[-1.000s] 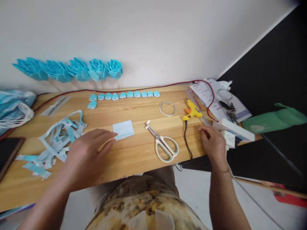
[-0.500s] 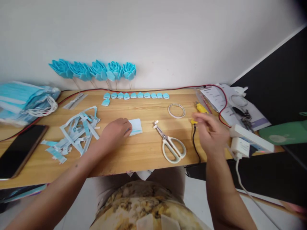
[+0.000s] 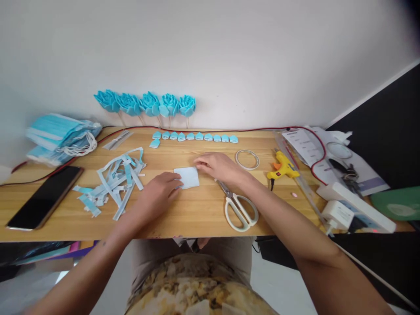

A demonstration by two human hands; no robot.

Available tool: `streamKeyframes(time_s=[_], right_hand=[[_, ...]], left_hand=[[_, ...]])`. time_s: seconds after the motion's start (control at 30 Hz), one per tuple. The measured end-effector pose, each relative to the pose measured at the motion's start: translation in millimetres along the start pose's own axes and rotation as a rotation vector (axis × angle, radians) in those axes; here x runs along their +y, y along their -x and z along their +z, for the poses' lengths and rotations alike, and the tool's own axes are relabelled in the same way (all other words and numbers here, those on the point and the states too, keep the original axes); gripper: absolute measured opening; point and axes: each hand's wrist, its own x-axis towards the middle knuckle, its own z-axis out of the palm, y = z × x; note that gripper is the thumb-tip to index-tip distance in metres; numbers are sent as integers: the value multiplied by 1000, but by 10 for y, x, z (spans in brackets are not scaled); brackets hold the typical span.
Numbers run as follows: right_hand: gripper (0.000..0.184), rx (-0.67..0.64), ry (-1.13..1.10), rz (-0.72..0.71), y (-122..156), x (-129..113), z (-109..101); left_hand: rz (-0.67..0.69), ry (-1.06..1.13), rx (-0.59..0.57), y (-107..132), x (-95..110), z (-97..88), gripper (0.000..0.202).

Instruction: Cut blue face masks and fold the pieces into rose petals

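On the wooden desk lies a pale blue square of mask fabric (image 3: 189, 178), flat between my hands. My left hand (image 3: 160, 189) grips its left edge with bent fingers and thumb. At the upper right corner, my right hand (image 3: 215, 166) reaches in palm down with its fingers stretched out, and nothing shows in them. White-handled scissors (image 3: 234, 204) lie under and beside my right wrist. Farther right rests a yellow glue gun (image 3: 282, 166), and a roll of thin tape (image 3: 247, 159) sits behind my right forearm.
Folded blue petals (image 3: 199, 136) form a row at the back. Blue fabric roses (image 3: 150, 104) lean on the wall. Cut strips (image 3: 120, 179), a phone (image 3: 46, 199) and a mask pile (image 3: 61, 135) lie left. A power strip (image 3: 357, 210) and papers (image 3: 364, 179) are right.
My right hand has left the glue gun, which now lies on the desk, and has moved left to the fabric square. My left hand stays at the square's left edge.
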Motion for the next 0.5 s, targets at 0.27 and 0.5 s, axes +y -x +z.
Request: streamKeyframes(time_s=[0.27, 0.5], right_hand=[[11, 60, 53, -160, -93, 1, 267], [17, 138, 51, -76, -88, 41, 323]], left_hand=[[44, -15, 101, 175, 13, 166, 30], [70, -3, 84, 175, -13, 110, 29]])
